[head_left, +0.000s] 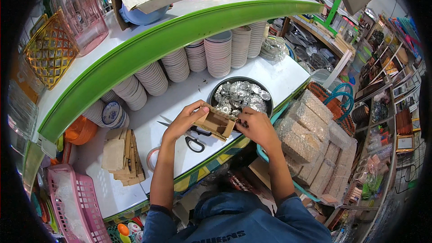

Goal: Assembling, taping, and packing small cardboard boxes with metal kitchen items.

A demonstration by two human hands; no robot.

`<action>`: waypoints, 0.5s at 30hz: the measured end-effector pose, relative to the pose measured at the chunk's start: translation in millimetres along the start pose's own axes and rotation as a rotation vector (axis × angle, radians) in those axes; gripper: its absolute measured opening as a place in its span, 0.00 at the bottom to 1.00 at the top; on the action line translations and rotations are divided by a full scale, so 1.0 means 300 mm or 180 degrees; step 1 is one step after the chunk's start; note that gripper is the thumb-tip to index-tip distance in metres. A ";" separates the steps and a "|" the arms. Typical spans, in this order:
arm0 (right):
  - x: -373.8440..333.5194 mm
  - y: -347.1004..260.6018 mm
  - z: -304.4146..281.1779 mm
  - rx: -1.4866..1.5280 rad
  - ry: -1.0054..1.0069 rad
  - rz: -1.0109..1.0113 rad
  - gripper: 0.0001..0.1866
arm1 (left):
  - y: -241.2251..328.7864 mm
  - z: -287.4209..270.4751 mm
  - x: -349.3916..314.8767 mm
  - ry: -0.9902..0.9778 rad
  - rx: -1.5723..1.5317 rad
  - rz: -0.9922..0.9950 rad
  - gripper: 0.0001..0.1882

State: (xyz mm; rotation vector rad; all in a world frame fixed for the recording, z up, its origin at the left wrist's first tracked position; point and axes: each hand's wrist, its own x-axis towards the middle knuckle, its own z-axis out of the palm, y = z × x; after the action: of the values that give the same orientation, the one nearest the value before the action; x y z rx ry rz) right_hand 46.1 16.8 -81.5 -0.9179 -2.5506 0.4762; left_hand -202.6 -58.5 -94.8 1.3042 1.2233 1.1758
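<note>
While both hands grip it, left hand at one end and right hand at the other, the small cardboard box lies crosswise between them, above the white shelf.

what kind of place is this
Most likely a housewares shop. Stacks of white ceramic bowls line a white shelf with a green edge, woven plastic baskets stand above, and racks of goods fill the aisle. Both hands hold a small brown cardboard box.
</note>
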 end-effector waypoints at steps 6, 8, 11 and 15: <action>0.012 0.019 -0.029 0.0785 0.0386 -0.0005 0.07 | -0.004 -0.008 -0.001 0.0059 0.0058 -0.0048 0.20; 0.013 0.004 -0.041 0.0952 0.0586 0.0098 0.06 | -0.006 -0.019 -0.002 -0.0035 0.0145 -0.0194 0.21; 0.014 -0.038 -0.075 0.1369 0.0924 0.0165 0.06 | -0.020 -0.015 0.001 0.0072 0.0067 -0.0024 0.20; 0.016 -0.093 -0.095 0.1852 0.0984 -0.0051 0.06 | 0.003 -0.004 -0.006 0.0054 0.0011 -0.0068 0.19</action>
State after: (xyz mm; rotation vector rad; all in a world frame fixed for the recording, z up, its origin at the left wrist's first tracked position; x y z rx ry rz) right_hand 41.2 4.7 -43.3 -0.6853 -1.9715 0.9270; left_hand -203.9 -60.3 -93.8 1.2831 1.2491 1.1721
